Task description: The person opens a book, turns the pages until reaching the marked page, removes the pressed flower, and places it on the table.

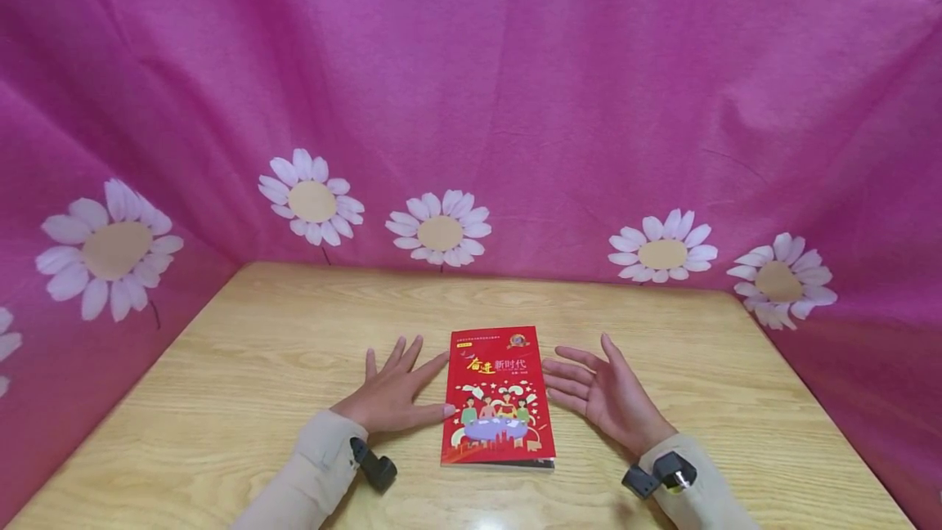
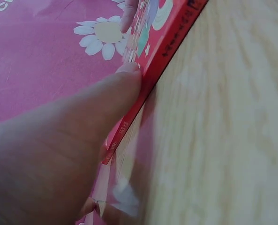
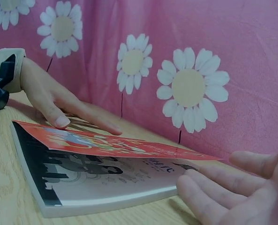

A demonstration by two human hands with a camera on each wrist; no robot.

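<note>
A red paperback book (image 1: 497, 395) with a cartoon cover lies flat on the wooden table (image 1: 243, 366), spine to the left. My left hand (image 1: 401, 387) rests palm down beside it, fingers spread. Its thumb (image 2: 106, 103) touches the red spine (image 2: 164, 56). My right hand (image 1: 589, 389) is open just right of the book, palm turned toward it and fingers straight. In the right wrist view the book's cover (image 3: 115, 144) stands slightly raised off the pages, and the right hand's fingers (image 3: 218, 190) lie close to the page edge. I cannot tell whether they touch it.
Pink cloth printed with white daisies (image 1: 440, 229) hangs behind the table and along both sides. Beige sleeves with a black wrist camera (image 1: 375, 469) cover both forearms. The table's near edge runs by my wrists.
</note>
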